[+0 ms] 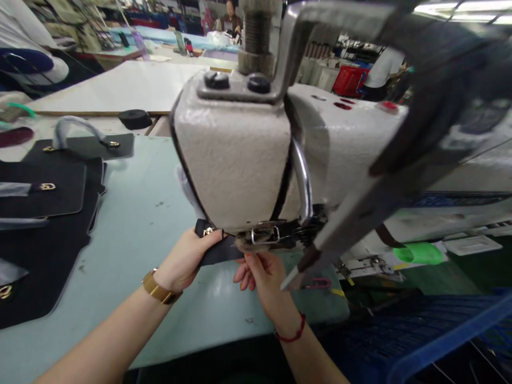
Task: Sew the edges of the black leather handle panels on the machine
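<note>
A black bag panel (219,254) with gold-coloured hardware lies partly under the head of a large white sewing machine (236,154). My left hand (188,256) grips the panel's left end, thumb on top beside the metal fitting and fingers beneath. Close to the needle area, my right hand (264,274) has thumb and index finger pinched together at the panel's front edge, the other fingers curled. What sits in that pinch is too small to make out. The machine head hides the panel's far part.
Black bag panels (44,240) with wrapped handles are piled on the pale green table (136,213) at left. A black roll (135,119) lies behind. Pink-handled snips (318,283) rest right of my hand; a blue crate (448,341) stands lower right. A person (231,21) sits far back.
</note>
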Tool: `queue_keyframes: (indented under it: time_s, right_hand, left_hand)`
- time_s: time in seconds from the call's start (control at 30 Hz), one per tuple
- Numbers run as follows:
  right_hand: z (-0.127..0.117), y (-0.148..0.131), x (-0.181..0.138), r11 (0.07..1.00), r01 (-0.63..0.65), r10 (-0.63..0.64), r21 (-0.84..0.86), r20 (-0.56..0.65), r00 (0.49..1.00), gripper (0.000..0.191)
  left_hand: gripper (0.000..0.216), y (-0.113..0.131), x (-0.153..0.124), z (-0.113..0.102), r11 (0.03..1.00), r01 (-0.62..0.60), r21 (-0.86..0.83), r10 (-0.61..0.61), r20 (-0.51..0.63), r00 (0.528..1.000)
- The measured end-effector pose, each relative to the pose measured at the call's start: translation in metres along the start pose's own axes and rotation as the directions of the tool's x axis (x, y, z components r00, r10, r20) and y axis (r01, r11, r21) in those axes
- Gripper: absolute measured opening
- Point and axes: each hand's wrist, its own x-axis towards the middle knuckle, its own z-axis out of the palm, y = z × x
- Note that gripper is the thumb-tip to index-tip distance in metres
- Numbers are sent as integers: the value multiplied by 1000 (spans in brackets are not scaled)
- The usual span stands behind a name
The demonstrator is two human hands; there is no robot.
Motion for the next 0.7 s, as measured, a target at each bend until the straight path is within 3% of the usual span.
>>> queue_keyframes:
  time_s: [0.23,0.33,0.57,0.7]
  right_hand:
    - [2,-3,-2,998,19,-20,-55,-18,1000,56]
    - [4,-4,-3,999,17,-19,-51,-33,999,54]
    - [10,-15,-8,996,17,-27,-91,-107,994,48]
    - [13,-13,-10,999,14,-19,-40,-126,992,48]
  left_hand:
    - [32,-3,4,-1,999,-8,-51,11,48,999]
    - [37,-6,6,-5,997,10,-73,-1,128,992]
    - [40,-7,0,-17,976,216,-26,-204,227,952]
    - [33,-6,0,-17,980,197,-4,-192,216,957]
